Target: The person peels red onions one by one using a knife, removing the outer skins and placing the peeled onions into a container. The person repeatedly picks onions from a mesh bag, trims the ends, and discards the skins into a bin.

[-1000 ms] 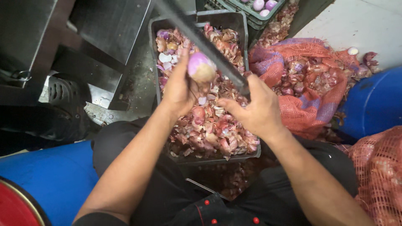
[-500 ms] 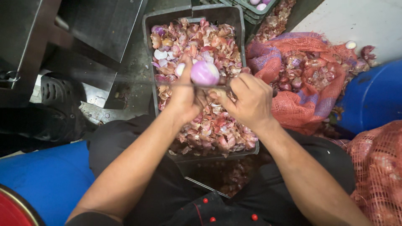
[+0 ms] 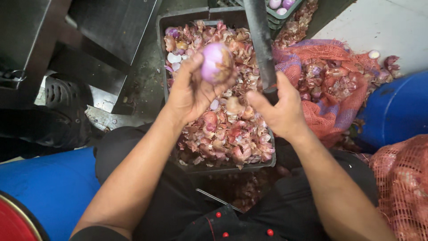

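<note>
Head-camera view, looking down: the left hand (image 3: pixel 194 91) grips a peeled purple onion (image 3: pixel 215 62), fingers curled around its underside and thumb side, holding it above the far end of a dark plastic crate (image 3: pixel 178 20) heaped with onion skins (image 3: pixel 227 134). Half a second earlier the onion sat lower, between both hands at mid-crate; it has since risen and drifted left, and the hands have parted. The right hand (image 3: pixel 278 109) closes around the handle of a large knife (image 3: pixel 261 42), whose dark blade now points straight away from the person across the crate's right side, where a second ago it lay diagonally over the onion.

Around the crate: a red mesh sack (image 3: pixel 334 85) of unpeeled onions slumps just to the right, loose skins spilling beside it. A blue drum (image 3: pixel 397 109) stands beyond the sack, and a second mesh sack (image 3: pixel 401 183) fills the lower right corner. A green crate (image 3: pixel 285 11) holding peeled onions sits at the top edge. Another blue drum (image 3: pixel 49 187) occupies the lower left. A black shoe (image 3: pixel 62 96) rests on the wet floor at left. The knife blade partly hides the crate's far right rim.
</note>
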